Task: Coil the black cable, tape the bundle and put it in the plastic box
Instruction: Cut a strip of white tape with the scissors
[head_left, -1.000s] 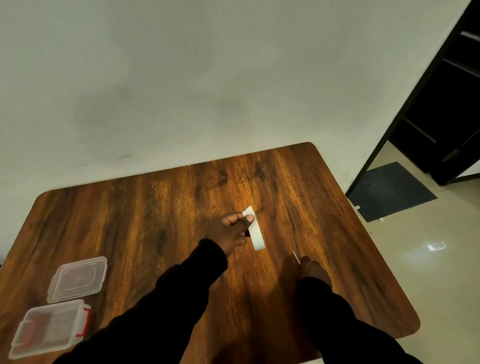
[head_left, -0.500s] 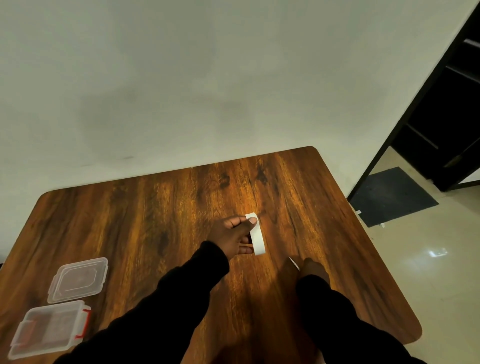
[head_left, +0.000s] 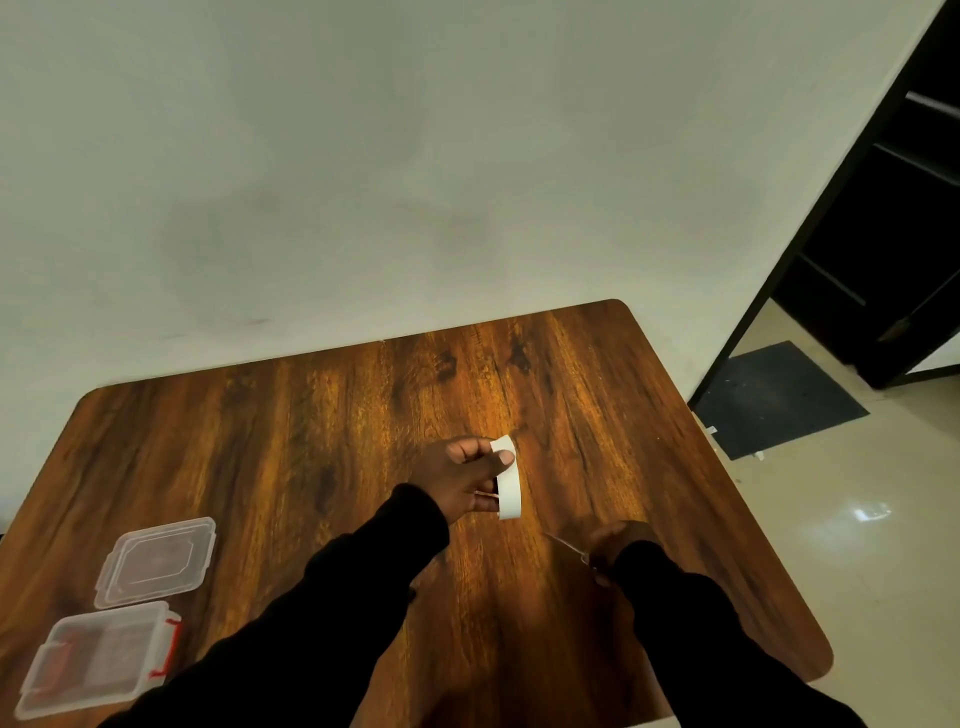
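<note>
Above the middle of the wooden table (head_left: 311, 441), in the head view, our left hand (head_left: 460, 475) pinches a white tape roll (head_left: 508, 480) between thumb and fingers. Our right hand (head_left: 615, 545) is closed on a thin strip, probably the tape's pulled end (head_left: 563, 546). We judge that we are at the taping step, drawing tape. The black cable is not visible. The plastic box (head_left: 98, 660) sits open at the table's left, its lid (head_left: 156, 561) beside it. Next we need to tear off 1 strip.
</note>
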